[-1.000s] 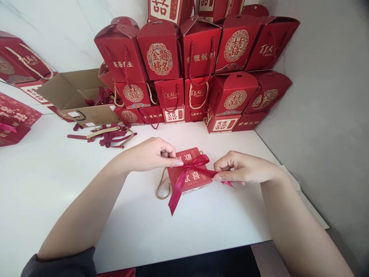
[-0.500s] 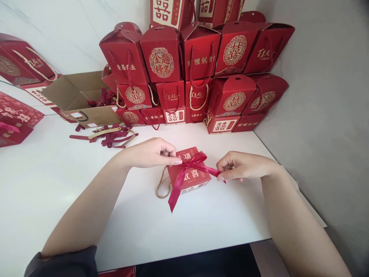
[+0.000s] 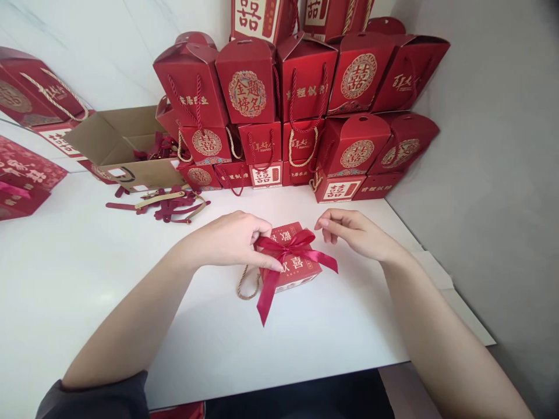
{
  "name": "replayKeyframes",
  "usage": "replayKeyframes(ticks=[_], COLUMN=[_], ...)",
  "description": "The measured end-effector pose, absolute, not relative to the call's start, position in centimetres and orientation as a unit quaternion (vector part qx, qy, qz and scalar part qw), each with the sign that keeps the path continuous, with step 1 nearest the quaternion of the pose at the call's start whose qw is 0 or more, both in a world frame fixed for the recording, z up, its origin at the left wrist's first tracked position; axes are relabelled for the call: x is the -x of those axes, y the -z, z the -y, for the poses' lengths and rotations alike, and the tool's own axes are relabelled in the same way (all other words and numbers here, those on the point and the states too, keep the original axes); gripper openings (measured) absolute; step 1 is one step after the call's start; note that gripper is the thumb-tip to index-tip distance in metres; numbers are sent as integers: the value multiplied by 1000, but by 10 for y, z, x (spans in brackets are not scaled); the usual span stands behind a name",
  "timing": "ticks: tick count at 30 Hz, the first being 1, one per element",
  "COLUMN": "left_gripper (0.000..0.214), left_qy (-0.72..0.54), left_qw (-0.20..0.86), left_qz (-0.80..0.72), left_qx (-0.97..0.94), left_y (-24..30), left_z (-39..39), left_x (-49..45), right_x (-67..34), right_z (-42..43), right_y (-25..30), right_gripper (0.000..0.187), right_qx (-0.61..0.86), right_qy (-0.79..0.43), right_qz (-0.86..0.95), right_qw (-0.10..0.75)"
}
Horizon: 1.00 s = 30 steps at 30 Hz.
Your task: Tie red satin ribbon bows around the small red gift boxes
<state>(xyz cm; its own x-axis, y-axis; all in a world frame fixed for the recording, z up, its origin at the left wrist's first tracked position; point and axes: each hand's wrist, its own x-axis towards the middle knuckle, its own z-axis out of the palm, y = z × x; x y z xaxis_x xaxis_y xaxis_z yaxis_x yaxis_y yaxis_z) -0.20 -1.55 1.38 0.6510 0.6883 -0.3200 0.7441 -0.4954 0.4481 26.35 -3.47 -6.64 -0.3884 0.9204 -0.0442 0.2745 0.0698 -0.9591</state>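
Observation:
A small red gift box (image 3: 290,279) with white lettering lies on the white table, a twisted cord handle (image 3: 248,288) looping out at its left. Across its top is a crimson ribbon bow (image 3: 301,238), with one tail hanging over the front and the other pointing right. My left hand (image 3: 236,240) grips the box's left side, thumb over the ribbon and fingers toward the far edge; the fingertips are partly hidden. Just beyond the box's right far corner, my right hand (image 3: 349,230) hovers with loosely curled fingers apart, holding nothing.
Stacked red boxes (image 3: 257,145) with rope handles line the back. At the left stand an open cardboard carton (image 3: 152,174) of dark red pieces and a loose pile of straps (image 3: 168,203). A grey wall (image 3: 480,145) bounds the right side.
My right hand has let go of the right ribbon tail and moved up and left toward the bow. My left hand has gone from pinching the bow's left loop to a wider grip.

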Motion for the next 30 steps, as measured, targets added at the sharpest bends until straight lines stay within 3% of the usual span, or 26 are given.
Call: replayKeyframes(ticks=[4,15,30], left_gripper=[52,51,57], left_qy=[53,55,50], left_qw=[284,302,316], left_qz=[-412,-419,-411], left_qx=[-864,-855,-854], left_y=[-13,-12,-10], left_z=[15,15,13], left_x=[1,0,1], right_x=[-249,-240,-238], right_z=[42,49,46], right_y=[62,65,67], right_gripper=[31,24,31], right_qx=[411,338,312], right_qy=[-551,-677,-683], right_qz=[624,580,595], right_qw=[372,302,286])
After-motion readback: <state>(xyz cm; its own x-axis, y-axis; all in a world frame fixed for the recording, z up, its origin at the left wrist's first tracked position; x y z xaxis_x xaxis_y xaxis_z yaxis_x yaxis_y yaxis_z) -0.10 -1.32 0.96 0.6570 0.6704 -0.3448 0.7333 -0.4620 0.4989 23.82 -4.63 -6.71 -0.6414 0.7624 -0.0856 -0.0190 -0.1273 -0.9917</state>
